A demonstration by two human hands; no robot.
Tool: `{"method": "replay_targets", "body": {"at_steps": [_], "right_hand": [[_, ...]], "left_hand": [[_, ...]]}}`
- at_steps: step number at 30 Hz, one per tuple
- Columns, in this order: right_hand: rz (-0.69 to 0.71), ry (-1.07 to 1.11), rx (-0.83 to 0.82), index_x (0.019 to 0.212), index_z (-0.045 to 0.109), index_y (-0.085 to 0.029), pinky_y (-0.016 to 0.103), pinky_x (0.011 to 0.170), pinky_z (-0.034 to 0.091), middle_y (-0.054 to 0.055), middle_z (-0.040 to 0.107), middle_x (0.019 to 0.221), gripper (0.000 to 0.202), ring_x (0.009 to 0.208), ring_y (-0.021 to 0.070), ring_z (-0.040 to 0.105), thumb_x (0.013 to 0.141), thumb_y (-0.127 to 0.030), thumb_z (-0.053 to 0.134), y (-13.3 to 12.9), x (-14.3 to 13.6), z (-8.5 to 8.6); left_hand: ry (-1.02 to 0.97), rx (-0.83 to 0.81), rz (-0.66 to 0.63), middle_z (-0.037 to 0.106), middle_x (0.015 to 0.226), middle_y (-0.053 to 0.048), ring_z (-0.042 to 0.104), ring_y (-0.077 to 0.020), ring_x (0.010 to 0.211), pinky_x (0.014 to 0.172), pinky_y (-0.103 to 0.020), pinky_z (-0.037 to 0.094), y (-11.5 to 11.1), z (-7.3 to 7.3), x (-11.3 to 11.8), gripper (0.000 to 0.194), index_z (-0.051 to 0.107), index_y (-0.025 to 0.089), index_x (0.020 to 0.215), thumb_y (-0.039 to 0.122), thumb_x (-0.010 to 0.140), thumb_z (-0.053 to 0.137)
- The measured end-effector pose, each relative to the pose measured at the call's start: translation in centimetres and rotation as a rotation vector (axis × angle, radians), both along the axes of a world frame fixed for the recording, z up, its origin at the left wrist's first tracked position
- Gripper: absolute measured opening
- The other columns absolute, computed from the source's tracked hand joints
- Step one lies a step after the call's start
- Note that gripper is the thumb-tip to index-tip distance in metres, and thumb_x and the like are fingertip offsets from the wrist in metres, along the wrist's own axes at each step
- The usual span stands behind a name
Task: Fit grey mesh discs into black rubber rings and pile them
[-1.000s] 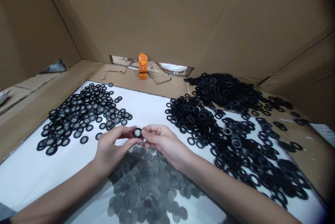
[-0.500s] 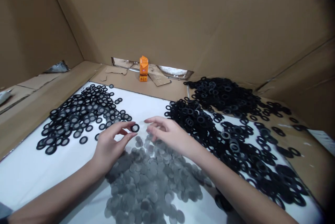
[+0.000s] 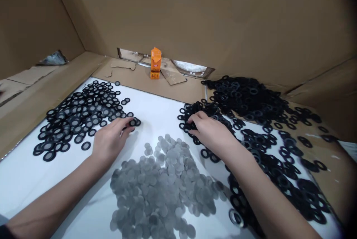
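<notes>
touching the left hand [image 3: 108, 141] at its fingertips [image 3: 129, 119]: a disc-filled ring [image 3: 133, 122]

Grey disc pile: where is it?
In the head view, the grey disc pile lies low centre on the white surface, between the left forearm and right forearm.

A white board [image 3: 158, 114] carries grey discs [image 3: 164, 183], black rings [image 3: 280, 174] and, leftward, black-rimmed discs [image 3: 83, 114].

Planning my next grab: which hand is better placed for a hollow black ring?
Probably the right hand: it's at the hollow black rings, while the left hand is across at the disc-filled rings.
</notes>
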State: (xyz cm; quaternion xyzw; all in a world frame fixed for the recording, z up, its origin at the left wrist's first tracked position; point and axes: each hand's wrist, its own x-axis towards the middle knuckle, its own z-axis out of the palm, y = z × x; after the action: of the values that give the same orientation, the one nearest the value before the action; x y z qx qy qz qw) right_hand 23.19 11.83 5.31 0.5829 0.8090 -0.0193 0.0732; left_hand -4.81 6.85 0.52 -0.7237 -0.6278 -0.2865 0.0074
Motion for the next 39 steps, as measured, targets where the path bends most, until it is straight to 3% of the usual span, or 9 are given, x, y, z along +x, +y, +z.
{"method": "replay_targets", "body": {"at_steps": [3, 9, 15, 16, 19, 25, 28, 30, 39], "right_hand": [[-0.013, 0.043, 0.009, 0.098, 0.060, -0.016, 0.029, 0.066, 0.044, 0.008, 0.059, 0.101, 0.015, 0.081, 0.0217, 0.062, 0.083, -0.019, 0.059, 0.3, 0.0, -0.5], [-0.002, 0.031, 0.013, 0.086, 0.060, -0.019, 0.030, 0.067, 0.043, 0.007, 0.059, 0.093, 0.007, 0.078, 0.0207, 0.059, 0.086, -0.021, 0.054, -0.1, -0.1, -1.2], [-0.064, -0.027, 0.056, 0.090, 0.064, -0.020, 0.027, 0.060, 0.040, 0.008, 0.063, 0.098, 0.015, 0.076, 0.0208, 0.062, 0.086, -0.026, 0.052, -0.6, -1.3, -0.4], [-0.083, -0.013, 0.084, 0.091, 0.065, -0.019, 0.027, 0.061, 0.040, 0.009, 0.064, 0.096, 0.016, 0.077, 0.0219, 0.063, 0.086, -0.027, 0.051, -0.8, -1.6, -0.2], [-0.095, 0.048, 0.068, 0.086, 0.068, -0.015, 0.029, 0.065, 0.041, 0.014, 0.069, 0.090, 0.019, 0.083, 0.0259, 0.064, 0.084, -0.020, 0.051, -1.8, -2.2, 0.4], [-0.103, 0.143, 0.166, 0.076, 0.071, -0.014, 0.025, 0.067, 0.040, 0.011, 0.072, 0.082, 0.018, 0.078, 0.0207, 0.065, 0.081, -0.016, 0.053, -2.0, -1.0, 0.2], [-0.096, 0.179, 0.185, 0.076, 0.071, -0.017, 0.025, 0.062, 0.039, 0.008, 0.073, 0.081, 0.020, 0.075, 0.0198, 0.066, 0.082, -0.017, 0.052, -1.4, -0.2, -0.4], [-0.085, 0.197, 0.173, 0.076, 0.071, -0.018, 0.025, 0.060, 0.038, 0.007, 0.073, 0.079, 0.021, 0.075, 0.0203, 0.066, 0.082, -0.018, 0.052, -1.1, 0.2, -0.6], [-0.119, 0.333, 0.105, 0.085, 0.070, -0.021, 0.023, 0.062, 0.038, 0.006, 0.072, 0.081, 0.021, 0.076, 0.0188, 0.066, 0.087, -0.024, 0.050, -0.7, 0.9, 0.3]], "left_hand": [[0.079, 0.009, 0.122, 0.070, 0.092, -0.005, 0.065, -0.0203, 0.072, 0.059, -0.026, 0.040, 1.1, -0.4, -1.0, 0.024, 0.067, 0.023, 0.107, 0.032, 0.086, 0.057], [0.042, -0.050, 0.172, 0.068, 0.097, -0.005, 0.062, -0.0186, 0.070, 0.054, -0.025, 0.037, 1.4, -1.2, -1.6, 0.027, 0.066, 0.024, 0.109, 0.033, 0.085, 0.059], [0.136, 0.016, 0.248, 0.061, 0.113, -0.008, 0.062, -0.0203, 0.079, 0.056, -0.026, 0.040, 0.0, 0.3, -0.5, 0.041, 0.056, 0.021, 0.122, 0.039, 0.085, 0.058], [0.122, 0.055, 0.230, 0.059, 0.114, -0.008, 0.062, -0.0192, 0.078, 0.057, -0.026, 0.041, -0.4, 0.5, -0.1, 0.040, 0.057, 0.021, 0.120, 0.040, 0.085, 0.057], [0.037, 0.078, -0.025, 0.062, 0.105, -0.006, 0.060, -0.0144, 0.071, 0.061, -0.024, 0.041, -1.6, 0.4, 0.9, 0.025, 0.062, 0.020, 0.106, 0.033, 0.090, 0.048], [0.031, -0.229, -0.382, 0.064, 0.072, -0.001, 0.055, -0.0143, 0.060, 0.059, -0.024, 0.039, -1.7, -0.6, 1.5, 0.023, 0.064, 0.018, 0.085, 0.032, 0.089, 0.046], [-0.035, -0.367, -0.509, 0.065, 0.087, -0.003, 0.055, -0.0144, 0.064, 0.061, -0.024, 0.041, -1.4, -0.5, 1.3, 0.022, 0.061, 0.020, 0.099, 0.035, 0.089, 0.048], [-0.042, -0.384, -0.602, 0.062, 0.101, -0.005, 0.057, -0.0182, 0.083, 0.075, -0.028, 0.042, -1.4, -0.3, 1.2, 0.020, 0.059, 0.022, 0.103, 0.032, 0.088, 0.051], [-0.051, -0.486, -0.584, 0.061, 0.097, -0.003, 0.054, -0.0199, 0.090, 0.079, -0.031, 0.036, -1.3, -1.1, 1.5, 0.008, 0.056, 0.021, 0.091, 0.023, 0.090, 0.048]]}}
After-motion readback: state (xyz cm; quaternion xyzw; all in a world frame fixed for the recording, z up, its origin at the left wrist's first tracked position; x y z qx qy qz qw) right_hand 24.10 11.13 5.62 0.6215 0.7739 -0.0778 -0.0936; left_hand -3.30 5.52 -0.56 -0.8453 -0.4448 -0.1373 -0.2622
